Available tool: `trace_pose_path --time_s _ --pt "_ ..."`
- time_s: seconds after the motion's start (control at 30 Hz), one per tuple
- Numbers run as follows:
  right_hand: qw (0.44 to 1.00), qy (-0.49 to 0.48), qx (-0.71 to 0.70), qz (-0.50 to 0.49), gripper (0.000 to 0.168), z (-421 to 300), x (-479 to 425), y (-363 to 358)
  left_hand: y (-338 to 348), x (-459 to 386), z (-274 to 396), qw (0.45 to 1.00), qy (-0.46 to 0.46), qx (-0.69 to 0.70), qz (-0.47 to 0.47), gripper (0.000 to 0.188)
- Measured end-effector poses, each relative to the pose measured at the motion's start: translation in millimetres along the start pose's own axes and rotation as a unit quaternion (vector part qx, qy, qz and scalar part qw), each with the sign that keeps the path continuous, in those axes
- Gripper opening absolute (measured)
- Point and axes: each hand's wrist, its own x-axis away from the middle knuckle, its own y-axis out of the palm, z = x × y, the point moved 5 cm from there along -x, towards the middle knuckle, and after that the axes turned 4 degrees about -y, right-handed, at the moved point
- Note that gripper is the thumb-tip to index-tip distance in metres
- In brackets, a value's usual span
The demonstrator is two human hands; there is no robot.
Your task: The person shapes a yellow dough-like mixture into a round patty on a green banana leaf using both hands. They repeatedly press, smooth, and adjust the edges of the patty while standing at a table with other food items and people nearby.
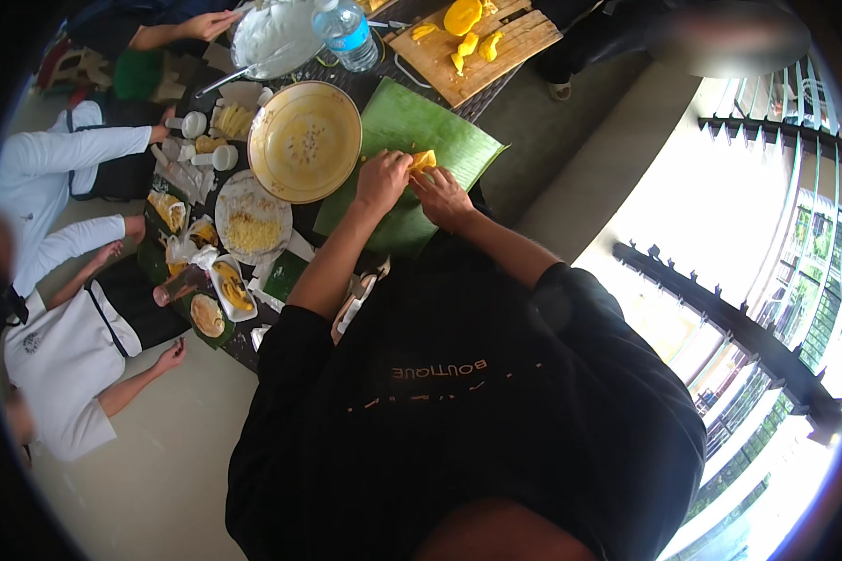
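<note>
Between the fingertips of both my hands is a small yellow piece of food (422,160) that looks folded or rolled; its exact kind is unclear. My left hand (384,181) grips its near left end. From the lower right, my right hand (440,198) presses against it with bent fingers. Beneath them lies a large cut sheet of green banana leaf (463,133) on the dark woven table. Touching the leaf on its left is a wide cream bowl (307,179) with a patterned rim and a thin wet residue inside.
Past the leaf, a wooden cutting board (421,59) carries yellow fruit pieces, beside a water bottle (351,42) and a white-coated basin (277,31). Leftward are a plate (221,200) of grated pale food and a foam tray (244,308) of bananas. Several people stand along the table.
</note>
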Motion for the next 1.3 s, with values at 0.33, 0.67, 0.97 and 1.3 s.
trace_pose_path --time_s 0.33,0.67,0.97,1.3 --pt "0.999 0.005 -0.031 0.012 0.038 -1.9 4.7 -3.5 8.0 21.0 1.8 0.998 0.043 -0.017 0.036 0.02" --pt "0.996 0.03 -0.079 0.042 0.035 0.7 8.2 -2.5 8.9 30.1 2.8 0.997 0.047 -0.046 0.033 0.03" --pt "0.993 0.076 -0.066 0.056 0.034 21.1 7.2 -13.2 7.0 28.0 1.3 0.996 0.045 -0.041 0.062 0.024" --pt "0.992 0.064 -0.077 0.074 0.027 51.6 -18.0 -7.2 1.3 25.6 0.7 0.994 0.046 -0.031 0.09 0.025"
